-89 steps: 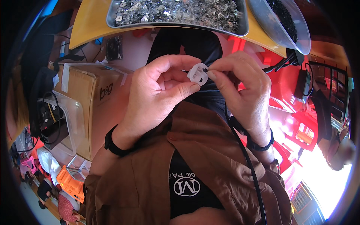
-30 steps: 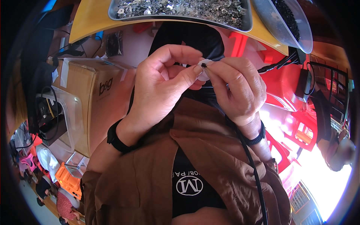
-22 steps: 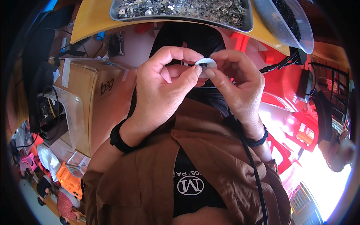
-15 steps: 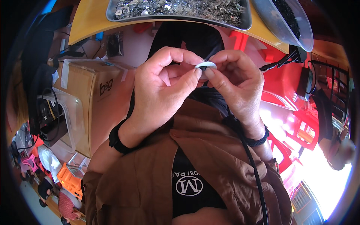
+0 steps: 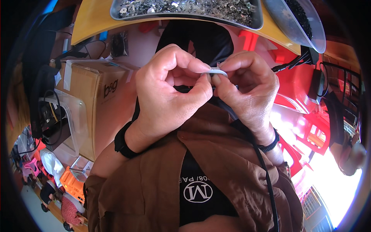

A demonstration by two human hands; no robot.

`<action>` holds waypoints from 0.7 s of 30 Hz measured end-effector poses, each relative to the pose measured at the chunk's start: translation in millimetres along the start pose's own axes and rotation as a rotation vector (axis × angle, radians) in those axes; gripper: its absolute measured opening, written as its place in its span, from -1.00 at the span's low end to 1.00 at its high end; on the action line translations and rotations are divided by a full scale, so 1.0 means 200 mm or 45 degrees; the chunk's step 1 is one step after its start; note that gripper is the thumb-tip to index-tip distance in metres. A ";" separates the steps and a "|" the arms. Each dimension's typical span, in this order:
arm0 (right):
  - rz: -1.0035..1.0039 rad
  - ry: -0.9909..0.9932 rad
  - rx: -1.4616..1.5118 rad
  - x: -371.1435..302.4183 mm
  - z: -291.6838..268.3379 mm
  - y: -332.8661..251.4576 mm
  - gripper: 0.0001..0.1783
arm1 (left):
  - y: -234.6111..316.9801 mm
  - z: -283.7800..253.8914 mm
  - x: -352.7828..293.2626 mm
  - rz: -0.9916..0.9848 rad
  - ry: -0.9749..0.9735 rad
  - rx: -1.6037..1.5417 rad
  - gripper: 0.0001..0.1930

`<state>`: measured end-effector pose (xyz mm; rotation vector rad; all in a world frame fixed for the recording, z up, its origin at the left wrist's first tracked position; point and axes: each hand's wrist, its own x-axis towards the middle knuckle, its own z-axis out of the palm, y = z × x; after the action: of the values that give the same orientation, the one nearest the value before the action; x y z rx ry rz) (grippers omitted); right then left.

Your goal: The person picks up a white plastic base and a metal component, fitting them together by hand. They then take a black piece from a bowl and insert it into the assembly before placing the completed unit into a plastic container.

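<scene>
A small pale round disc point(image 5: 216, 72), seen nearly edge-on, is pinched between the fingertips of both hands above my lap. Something dark shows beneath its rim, but the fingers cover most of it. From the left, my left hand point(image 5: 170, 83) grips it between thumb and forefinger, the other fingers curled behind. My right hand point(image 5: 250, 83) pinches the opposite side the same way. A tiny clear bit sticks up by the right forefinger. Beyond the hands, a grey metal tray point(image 5: 185, 16) holds many small clear and dark pieces.
The tray rests on a yellow table point(image 5: 91, 25), beside a clear plastic bowl point(image 5: 285, 31) of small black parts. A cardboard box point(image 5: 83, 85) stands at left, red plastic stools point(image 5: 291, 91) at right. A black cable point(image 5: 264, 170) runs down my front. Other people point(image 5: 69, 210) are at lower left.
Both hands have shifted slightly to the right with the disc. The disc has tilted, its dark underside now less visible, and the right thumb has changed its place on it.
</scene>
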<state>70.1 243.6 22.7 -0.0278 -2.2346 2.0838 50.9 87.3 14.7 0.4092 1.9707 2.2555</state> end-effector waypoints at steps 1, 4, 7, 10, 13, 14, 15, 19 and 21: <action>0.031 -0.010 -0.006 0.00 0.00 0.00 -0.83 | 0.00 0.00 0.00 -0.002 -0.001 -0.003 -0.83; 0.098 -0.026 0.044 0.01 0.00 0.02 -0.84 | 0.01 0.00 0.01 -0.056 -0.005 0.032 -0.83; 0.171 -0.016 0.142 0.03 0.01 0.06 -0.85 | -0.03 0.02 0.02 -0.182 0.070 -0.023 -0.85; 0.190 -0.035 0.207 0.04 0.01 0.07 -0.84 | -0.05 0.05 0.04 -0.238 0.149 -0.188 -0.89; 0.297 -0.040 0.310 0.05 0.00 0.04 -0.81 | -0.07 0.02 0.03 -0.233 0.075 -0.259 -0.84; 0.272 -0.053 0.308 0.05 0.00 0.05 -0.80 | -0.07 0.02 0.03 -0.229 0.058 -0.249 -0.82; 0.247 -0.065 0.307 0.04 0.00 0.05 -0.79 | -0.07 0.01 0.02 -0.229 0.057 -0.249 -0.82; 0.186 -0.062 0.289 0.03 0.01 0.04 -0.78 | -0.07 0.01 0.02 -0.147 0.028 -0.212 -0.82; 0.093 -0.029 0.173 0.03 0.01 0.05 -0.79 | -0.07 0.02 0.02 -0.105 0.029 -0.188 -0.84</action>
<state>63.4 243.4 14.0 -0.0781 -2.1296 2.2802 46.0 93.9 1.1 0.2822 1.7811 2.3431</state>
